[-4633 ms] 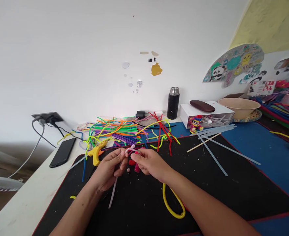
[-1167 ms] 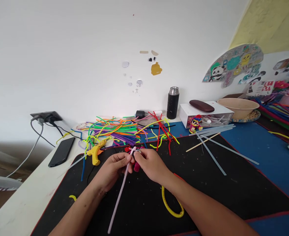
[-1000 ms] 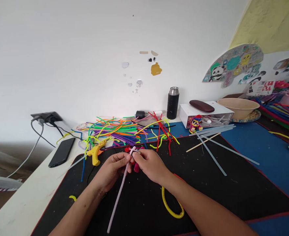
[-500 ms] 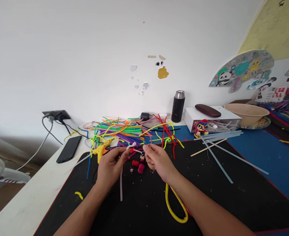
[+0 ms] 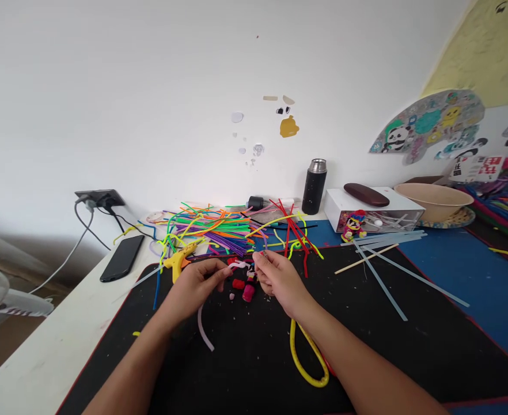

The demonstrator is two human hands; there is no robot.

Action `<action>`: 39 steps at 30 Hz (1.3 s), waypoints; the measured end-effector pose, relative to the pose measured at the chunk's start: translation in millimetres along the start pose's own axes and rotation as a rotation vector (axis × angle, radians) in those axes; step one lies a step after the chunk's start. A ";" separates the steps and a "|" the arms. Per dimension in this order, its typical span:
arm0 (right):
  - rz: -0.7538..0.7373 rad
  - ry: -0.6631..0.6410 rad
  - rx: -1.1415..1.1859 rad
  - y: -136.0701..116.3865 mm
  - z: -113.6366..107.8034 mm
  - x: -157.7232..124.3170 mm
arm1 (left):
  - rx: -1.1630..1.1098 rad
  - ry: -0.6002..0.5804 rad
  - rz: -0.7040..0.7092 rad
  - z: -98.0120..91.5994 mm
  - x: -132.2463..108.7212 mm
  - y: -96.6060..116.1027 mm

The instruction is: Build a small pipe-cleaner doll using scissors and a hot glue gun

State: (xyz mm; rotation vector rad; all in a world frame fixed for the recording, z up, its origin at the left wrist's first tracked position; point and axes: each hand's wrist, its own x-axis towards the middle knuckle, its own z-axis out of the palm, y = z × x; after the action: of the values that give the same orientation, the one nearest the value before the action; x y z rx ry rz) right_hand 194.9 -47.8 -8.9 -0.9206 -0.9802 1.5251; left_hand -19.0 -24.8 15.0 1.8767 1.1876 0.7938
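Note:
My left hand (image 5: 196, 283) pinches a pale pink pipe cleaner (image 5: 204, 329) near its bent top end; the long tail curves down over the black mat (image 5: 409, 346). My right hand (image 5: 279, 278) is closed in a pinch just right of that bent tip, on something I cannot make out. Between the hands, on the mat, lie small red and magenta pieces (image 5: 243, 287). A yellow pipe cleaner loop (image 5: 306, 358) lies under my right forearm.
A heap of coloured pipe cleaners (image 5: 219, 227) and a yellow glue gun (image 5: 177, 260) lie behind my hands. A phone (image 5: 121, 257) is at the left, glue sticks (image 5: 379, 271), a flask (image 5: 313, 186), a white box (image 5: 372, 207) and a bowl (image 5: 433, 199) at the right.
The hands have drawn slightly apart. The pink pipe cleaner's tail, long and straight a second ago, now hangs shorter and curved. The camera view shifted a little left and down.

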 end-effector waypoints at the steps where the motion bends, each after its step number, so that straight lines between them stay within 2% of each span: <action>1: 0.002 0.002 0.001 -0.2 -0.2 -0.1 | 0.018 -0.084 -0.008 -7.4 -0.2 -1.5; 3: 0.006 0.007 0.002 -0.4 -0.4 -0.5 | 0.061 -0.197 -0.035 -21.6 -1.4 -5.3; 6: 0.012 0.009 -0.007 0.0 -0.6 -0.9 | 0.156 -0.256 -0.081 -33.8 -4.0 -12.3; 14: 0.019 0.011 -0.028 2.6 -0.8 1.0 | 0.239 -0.332 -0.065 -26.1 -3.4 -21.6; 20: 0.013 -0.007 -0.033 1.8 -0.2 -0.7 | 0.437 -0.451 -0.133 -29.0 0.9 -20.0; 25: 0.012 -0.002 -0.041 1.0 0.4 -1.3 | 0.486 -0.480 -0.132 -28.8 1.9 -21.8; 39: 0.009 -0.017 -0.087 2.0 1.9 -1.4 | 0.444 -0.451 -0.141 -27.7 2.5 -29.6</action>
State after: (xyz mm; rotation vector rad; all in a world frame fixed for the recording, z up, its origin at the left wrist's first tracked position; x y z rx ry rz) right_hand 192.7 -49.7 -9.9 -0.9760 -1.0623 1.5101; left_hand -53.8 -6.9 4.3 2.1412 1.2455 0.0105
